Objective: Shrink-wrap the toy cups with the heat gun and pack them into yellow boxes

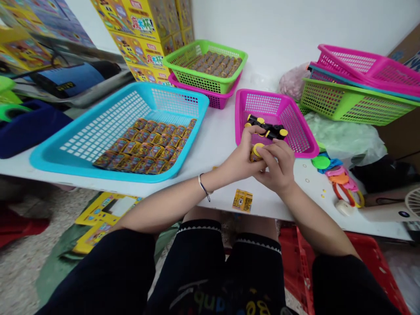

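Between both hands, over the table's front part, is a small yellow-capped container (256, 152) with a patterned brown and yellow wrap. My left hand (246, 151) has its fingers closed round one side of it. On the other side, the bent fingers of my right hand (277, 165) grip it near the cap. Just beyond the hands, several black containers with yellow caps (274, 132) lie in a pink basket (277, 103). A flat printed yellow wrapper (243, 200) lies near the table edge, below the hands.
A blue basket (108, 116) on the left holds rows of wrapped containers (147, 146). Behind it, a green basket (205, 81) with more rows sits on a pink one. Stacked baskets (357, 98) stand right, near a white fan (390, 210). Yellow printed boxes (141, 39) rise at the back.
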`<state>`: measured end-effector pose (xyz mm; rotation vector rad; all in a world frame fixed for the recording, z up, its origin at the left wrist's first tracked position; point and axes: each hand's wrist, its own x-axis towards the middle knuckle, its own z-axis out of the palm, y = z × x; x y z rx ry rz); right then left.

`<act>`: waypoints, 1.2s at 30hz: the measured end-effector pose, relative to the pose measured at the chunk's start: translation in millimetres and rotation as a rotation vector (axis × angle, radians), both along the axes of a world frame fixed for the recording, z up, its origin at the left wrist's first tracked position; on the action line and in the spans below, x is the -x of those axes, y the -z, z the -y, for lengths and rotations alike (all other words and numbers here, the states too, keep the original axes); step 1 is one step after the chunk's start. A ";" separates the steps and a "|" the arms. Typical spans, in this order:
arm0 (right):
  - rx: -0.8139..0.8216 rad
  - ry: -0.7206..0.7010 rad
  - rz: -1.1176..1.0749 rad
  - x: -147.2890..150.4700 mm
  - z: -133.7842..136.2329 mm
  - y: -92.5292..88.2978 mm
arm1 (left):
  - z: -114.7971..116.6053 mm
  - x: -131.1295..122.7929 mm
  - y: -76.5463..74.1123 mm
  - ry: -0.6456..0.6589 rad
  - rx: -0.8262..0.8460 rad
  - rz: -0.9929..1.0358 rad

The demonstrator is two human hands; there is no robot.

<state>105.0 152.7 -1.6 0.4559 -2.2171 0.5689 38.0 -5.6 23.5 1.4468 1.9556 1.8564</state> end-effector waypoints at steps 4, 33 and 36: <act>-0.014 -0.069 -0.080 1.5 -0.2 -1.1 | -0.3 -2.0 -0.6 -0.091 0.000 -0.099; -0.225 0.654 1.063 93.8 -100.9 -54.4 | 126.1 139.7 -90.2 -0.668 0.890 -0.211; -0.289 0.505 1.168 107.4 -100.5 -51.7 | 125.3 178.0 -73.1 -0.657 0.959 -0.179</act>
